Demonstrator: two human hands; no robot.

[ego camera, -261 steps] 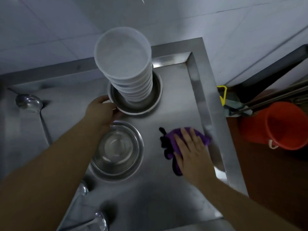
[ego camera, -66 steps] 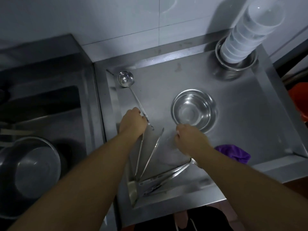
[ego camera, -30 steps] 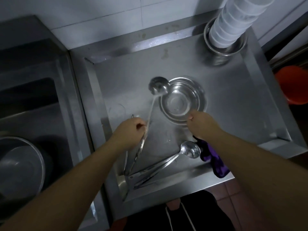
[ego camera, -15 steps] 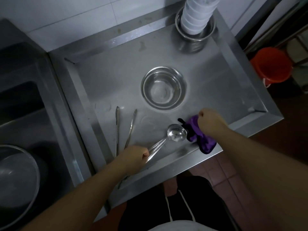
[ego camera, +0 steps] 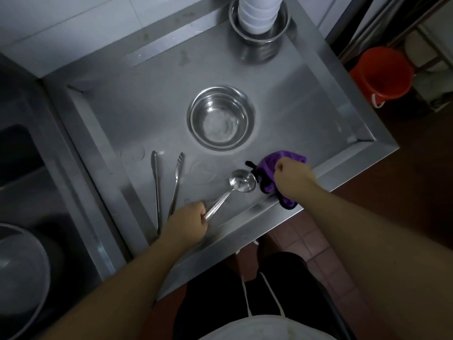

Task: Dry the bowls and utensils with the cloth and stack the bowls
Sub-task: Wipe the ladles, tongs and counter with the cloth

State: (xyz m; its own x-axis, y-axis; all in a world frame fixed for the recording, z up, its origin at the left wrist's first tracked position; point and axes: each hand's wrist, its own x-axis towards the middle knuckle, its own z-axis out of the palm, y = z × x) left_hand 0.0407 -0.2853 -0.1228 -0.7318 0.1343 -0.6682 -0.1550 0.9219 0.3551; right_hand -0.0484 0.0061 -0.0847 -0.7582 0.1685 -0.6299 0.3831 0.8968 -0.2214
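Purple cloth point(ego camera: 268, 168), orange bucket point(ego camera: 382, 72)

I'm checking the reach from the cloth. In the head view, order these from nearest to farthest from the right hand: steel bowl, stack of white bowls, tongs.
From the right hand:
1. Steel bowl, up-left, mid-tray.
2. Tongs, far left.
3. Stack of white bowls, back edge.

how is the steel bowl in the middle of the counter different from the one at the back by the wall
The middle steel bowl is empty and stands alone; the back steel bowl holds a stack of white bowls. The middle one looks wider and shallower, the back one narrower and deeper. Both are shiny metal, upright on the counter.
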